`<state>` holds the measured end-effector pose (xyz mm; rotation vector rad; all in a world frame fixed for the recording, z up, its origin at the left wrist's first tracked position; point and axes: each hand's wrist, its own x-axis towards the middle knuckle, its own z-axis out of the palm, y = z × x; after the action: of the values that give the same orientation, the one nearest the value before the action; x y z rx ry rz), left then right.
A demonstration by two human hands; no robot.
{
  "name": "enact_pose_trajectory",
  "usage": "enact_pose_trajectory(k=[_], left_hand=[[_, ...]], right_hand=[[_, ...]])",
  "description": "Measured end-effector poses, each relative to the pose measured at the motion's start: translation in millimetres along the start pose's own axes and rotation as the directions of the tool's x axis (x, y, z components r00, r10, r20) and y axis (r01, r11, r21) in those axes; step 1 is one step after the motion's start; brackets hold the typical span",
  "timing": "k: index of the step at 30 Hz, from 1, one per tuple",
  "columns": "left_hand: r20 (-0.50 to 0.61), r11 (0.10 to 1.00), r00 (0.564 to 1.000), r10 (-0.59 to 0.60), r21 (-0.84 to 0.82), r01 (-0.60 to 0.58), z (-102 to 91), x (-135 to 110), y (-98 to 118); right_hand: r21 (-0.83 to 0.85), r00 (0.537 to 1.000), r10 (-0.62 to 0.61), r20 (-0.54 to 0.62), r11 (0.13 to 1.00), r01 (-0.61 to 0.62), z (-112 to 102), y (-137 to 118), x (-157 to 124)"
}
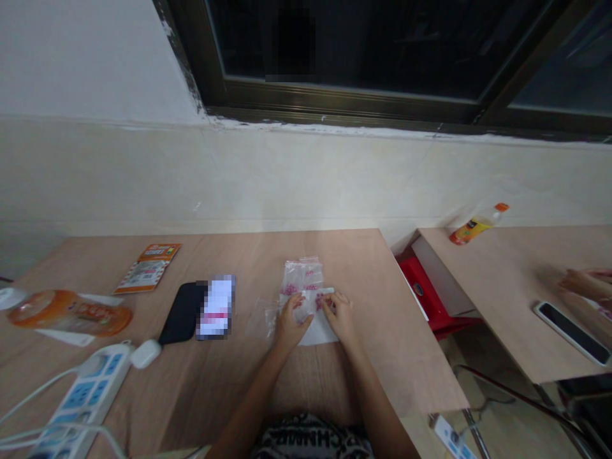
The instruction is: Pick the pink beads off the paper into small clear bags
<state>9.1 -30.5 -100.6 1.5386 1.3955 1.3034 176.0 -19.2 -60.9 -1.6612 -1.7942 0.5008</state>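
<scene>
A white sheet of paper (318,333) lies on the wooden table in front of me, with small dark-red pieces (319,299) on it, too small to name. My left hand (289,324) rests on the paper's left side, thumb apart from the fingers, near more of the red bits. Over the right part of the sheet, my right hand (340,313) has its fingertips pinched together beside the red pieces; whatever is between them is too small to make out. Just beyond both hands lie clear zip bags (301,275) holding red pieces. Another clear plastic bag (265,317) lies left of my left hand.
To the left are a lit phone (216,307), a black phone-like slab (182,312), an orange packet (149,268), an orange bottle (71,312) and a power strip (86,398). On the right-hand table are a juice bottle (475,226), a phone (571,331) and another person's hand (588,284).
</scene>
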Motion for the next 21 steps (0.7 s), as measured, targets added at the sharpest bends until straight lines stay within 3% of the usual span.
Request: enact_pose_trajectory(k=[4, 10, 13, 18, 21], left_hand=[[0.007, 1.0, 1.0, 0.026, -0.007, -0.026, 0.1, -0.4, -2.4], [0.006, 1.0, 1.0, 0.02, -0.015, -0.02, -0.9, -0.6, -2.8], [0.012, 1.0, 1.0, 0.011, -0.018, -0.011, -1.0, -0.2, -2.3], [-0.017, 0.998, 0.999, -0.036, -0.055, 0.036, -0.1, 1.2, 1.5], [-0.02, 0.996, 0.999, -0.051, -0.069, 0.049, 0.0, 2.3, 4.4]], right_hand=[[0.117, 0.995, -0.045, 0.084, 0.992, 0.035, 6.9, -12.3, -4.4], [0.148, 0.989, -0.052, 0.137, 0.989, 0.032, 8.6, -15.2, -4.4], [0.115, 0.996, -0.037, 0.082, 0.993, 0.027, 3.6, -7.4, -2.9], [-0.098, 0.994, 0.06, -0.09, 0.993, -0.069, -1.3, 9.4, -3.8], [-0.154, 0.988, 0.085, -0.126, 0.982, -0.105, -0.5, 13.3, -5.0]])
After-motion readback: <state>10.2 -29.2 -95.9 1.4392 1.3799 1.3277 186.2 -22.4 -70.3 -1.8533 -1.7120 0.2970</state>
